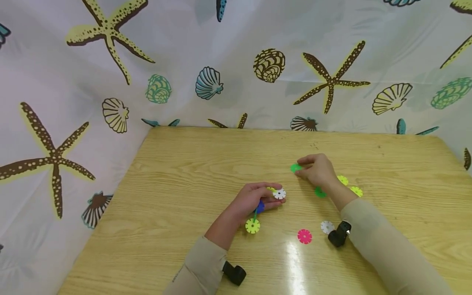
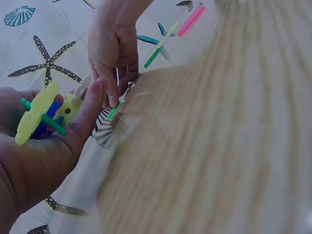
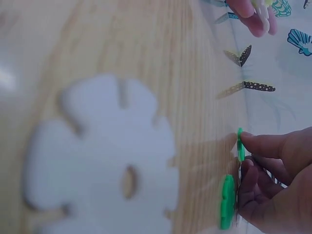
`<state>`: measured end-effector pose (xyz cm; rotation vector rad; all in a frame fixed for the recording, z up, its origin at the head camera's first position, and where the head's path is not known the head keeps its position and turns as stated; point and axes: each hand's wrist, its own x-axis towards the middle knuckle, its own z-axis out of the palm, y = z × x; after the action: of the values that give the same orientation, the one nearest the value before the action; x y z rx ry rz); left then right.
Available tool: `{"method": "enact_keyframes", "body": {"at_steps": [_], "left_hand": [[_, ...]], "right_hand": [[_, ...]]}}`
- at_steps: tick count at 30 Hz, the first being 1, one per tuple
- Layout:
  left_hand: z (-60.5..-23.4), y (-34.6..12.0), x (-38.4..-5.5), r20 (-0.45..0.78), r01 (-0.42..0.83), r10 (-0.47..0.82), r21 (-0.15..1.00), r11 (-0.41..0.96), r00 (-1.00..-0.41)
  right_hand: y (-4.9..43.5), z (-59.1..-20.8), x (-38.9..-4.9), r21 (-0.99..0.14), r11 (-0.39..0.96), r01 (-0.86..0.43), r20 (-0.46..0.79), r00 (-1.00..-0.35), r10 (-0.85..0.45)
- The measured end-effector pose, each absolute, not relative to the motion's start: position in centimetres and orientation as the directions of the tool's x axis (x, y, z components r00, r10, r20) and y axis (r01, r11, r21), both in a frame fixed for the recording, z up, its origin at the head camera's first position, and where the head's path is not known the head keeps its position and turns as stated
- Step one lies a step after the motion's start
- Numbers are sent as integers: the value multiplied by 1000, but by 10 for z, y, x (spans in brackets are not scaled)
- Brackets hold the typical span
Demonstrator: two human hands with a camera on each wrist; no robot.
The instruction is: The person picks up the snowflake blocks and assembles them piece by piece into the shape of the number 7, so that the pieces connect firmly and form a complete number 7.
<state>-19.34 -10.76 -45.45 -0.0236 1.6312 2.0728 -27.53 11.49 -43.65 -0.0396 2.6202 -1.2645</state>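
My left hand (image 1: 254,200) holds a joined cluster of notched plastic discs: a yellow disc (image 1: 252,225), a blue disc (image 1: 260,206), a white disc (image 1: 279,193) and green pieces. In the left wrist view the cluster's yellow disc (image 2: 38,113) stands on edge against the palm. Farther right, my right hand (image 1: 318,169) pinches a green disc (image 1: 296,168) between thumb and fingers, close over the table. Just below that hand lies another green disc (image 1: 320,192), which also shows in the right wrist view as a green disc (image 3: 226,202) near the knuckles.
Two yellow discs (image 1: 356,191) lie right of my right forearm. A pink disc (image 1: 304,236) and a loose white disc (image 1: 327,227) lie nearer me on the wooden table (image 1: 166,196). A curtain with starfish and shells (image 1: 236,61) hangs along the back and left edges.
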Motion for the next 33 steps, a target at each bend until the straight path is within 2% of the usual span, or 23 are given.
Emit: {"method": "enact_keyframes", "body": {"at_steps": [21,33], "left_hand": [[-451,-108,-192,-316,-391,367,908,-149,-875],[-452,-109,-191,-314,-389,354,907,-164,-881]], "right_hand": [[115,-429,-278,-703,711,16,-175,-973,-152],[115,-427,-271,-724,688,44,-164,-980,-110]]}}
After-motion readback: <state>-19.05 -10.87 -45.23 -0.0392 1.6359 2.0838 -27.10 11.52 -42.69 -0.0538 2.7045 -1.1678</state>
